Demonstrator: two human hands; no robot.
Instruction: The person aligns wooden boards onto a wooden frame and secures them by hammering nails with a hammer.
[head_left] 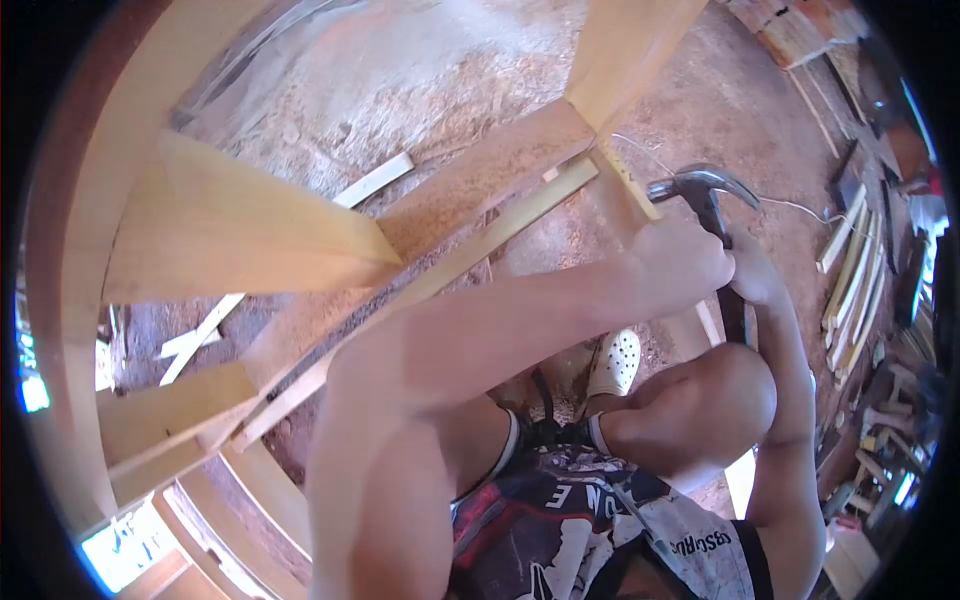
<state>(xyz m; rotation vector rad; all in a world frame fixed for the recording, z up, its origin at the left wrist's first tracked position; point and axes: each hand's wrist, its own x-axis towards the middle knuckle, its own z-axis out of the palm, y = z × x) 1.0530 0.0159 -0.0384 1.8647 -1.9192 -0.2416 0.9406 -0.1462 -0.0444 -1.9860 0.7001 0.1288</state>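
My right hand is closed around the dark handle of a claw hammer, whose metal head points up and whose claw curves to the right. My left hand is a closed fist right beside the handle, partly overlapping it; what its fingers hold, if anything, is hidden. Just above the left fist, a narrow wooden strip runs up to a corner of the wooden frame. A long thin batten lies along the frame's wide rail, above my left forearm.
Upright boards and a curved wooden edge rise at the left. Loose strips lie on the dirt floor. Several sticks are piled at the right, near a cord. My shoe stands below my hands.
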